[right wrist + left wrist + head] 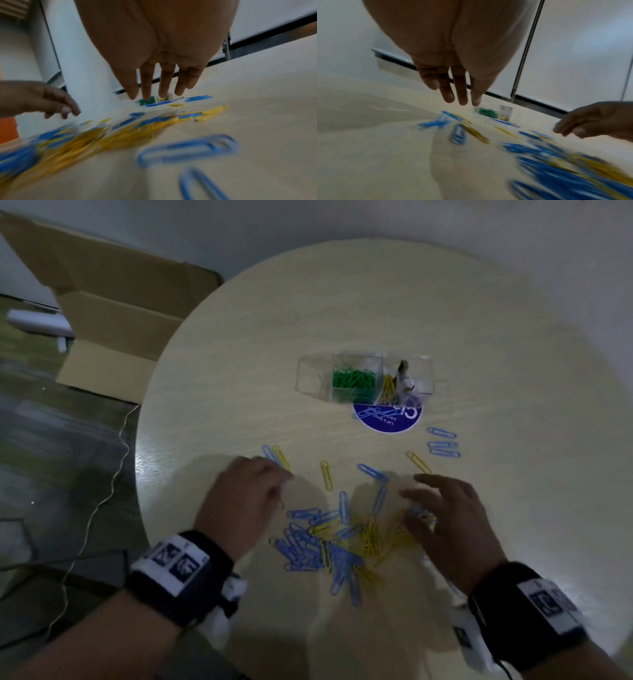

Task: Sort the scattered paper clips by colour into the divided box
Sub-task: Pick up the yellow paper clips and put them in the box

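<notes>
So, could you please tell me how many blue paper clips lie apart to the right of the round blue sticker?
3, in a loose column: far blue clip, middle blue clip, near blue clip. None seems hidden there.

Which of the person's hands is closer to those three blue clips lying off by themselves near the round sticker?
Right. The right hand is just below the three blue clips; the left hand is across the table.

Round table (342,302), clear divided box (363,378) holding green clips (352,378); both hands (342,508) over blue and yellow clips (335,542)
</notes>
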Available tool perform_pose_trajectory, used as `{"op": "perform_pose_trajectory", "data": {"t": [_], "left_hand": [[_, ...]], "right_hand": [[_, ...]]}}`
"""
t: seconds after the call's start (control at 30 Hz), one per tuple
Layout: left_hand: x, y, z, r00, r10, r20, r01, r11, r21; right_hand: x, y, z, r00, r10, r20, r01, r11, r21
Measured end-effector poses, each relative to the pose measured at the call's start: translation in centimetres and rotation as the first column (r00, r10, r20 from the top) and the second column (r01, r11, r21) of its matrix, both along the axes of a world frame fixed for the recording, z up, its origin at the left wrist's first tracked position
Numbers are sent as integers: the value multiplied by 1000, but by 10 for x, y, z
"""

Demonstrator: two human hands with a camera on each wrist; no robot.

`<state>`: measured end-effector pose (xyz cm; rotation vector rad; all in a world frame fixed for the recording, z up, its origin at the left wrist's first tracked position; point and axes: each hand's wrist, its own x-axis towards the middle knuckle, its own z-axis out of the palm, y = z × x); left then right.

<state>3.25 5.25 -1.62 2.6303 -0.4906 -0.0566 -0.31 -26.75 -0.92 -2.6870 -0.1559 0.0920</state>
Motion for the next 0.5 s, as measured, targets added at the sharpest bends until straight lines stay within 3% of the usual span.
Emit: {"op": "perform_pose_trajectory", "data": {"t": [0.07, 0.13, 0.33, 0.5], "left_hand": [[24, 14, -4, 997, 72, 32, -74, 995, 64], [38, 23, -8, 998, 34, 49, -41, 991, 129], [46, 37, -9, 1000, -4, 17, 2, 988, 156], [48, 40, 0, 993, 54, -105, -36, 986, 165]], "right_hand": [[28, 0, -2, 992, -124, 13, 124, 992, 26], [50, 0, -6, 979, -198, -57, 199, 980, 26], [65, 7, -14, 944, -259, -204, 255, 966, -46], [59, 1, -16, 945, -290, -150, 292, 957, -10]]}}
